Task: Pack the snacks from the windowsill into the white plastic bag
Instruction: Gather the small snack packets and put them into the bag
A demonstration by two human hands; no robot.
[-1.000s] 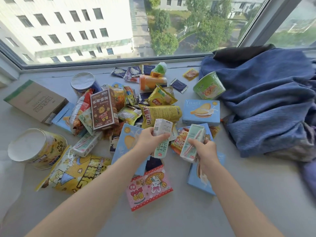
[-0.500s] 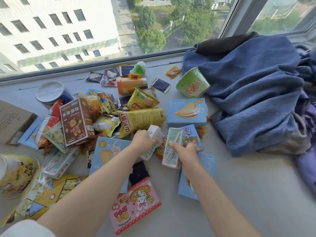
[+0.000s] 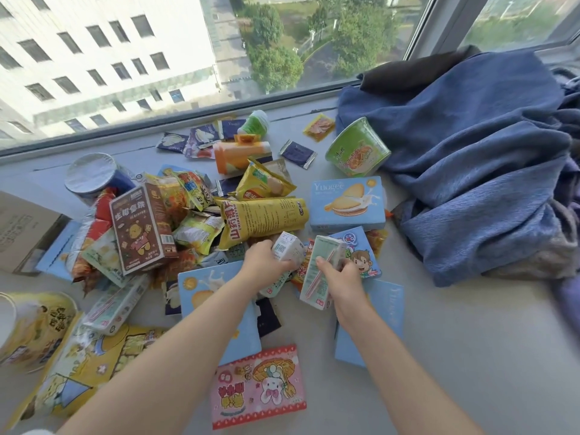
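A heap of snacks covers the grey windowsill. My left hand grips a small white drink carton over the middle of the heap. My right hand grips a second pale green carton with a pink straw, right beside the first. Around them lie a long yellow chip bag, a blue Yuogee biscuit box, a brown bear box, a green noodle cup and a pink bunny packet. No white plastic bag shows in this view.
A crumpled blue cloth fills the right side of the sill. A cardboard box sits at the left edge, a yellow tub at lower left. The window glass closes the far side. Bare sill lies at lower right.
The view has swung right, so the heap sits further left in frame. Both hands have sunk a little toward the heap, each still holding its carton.
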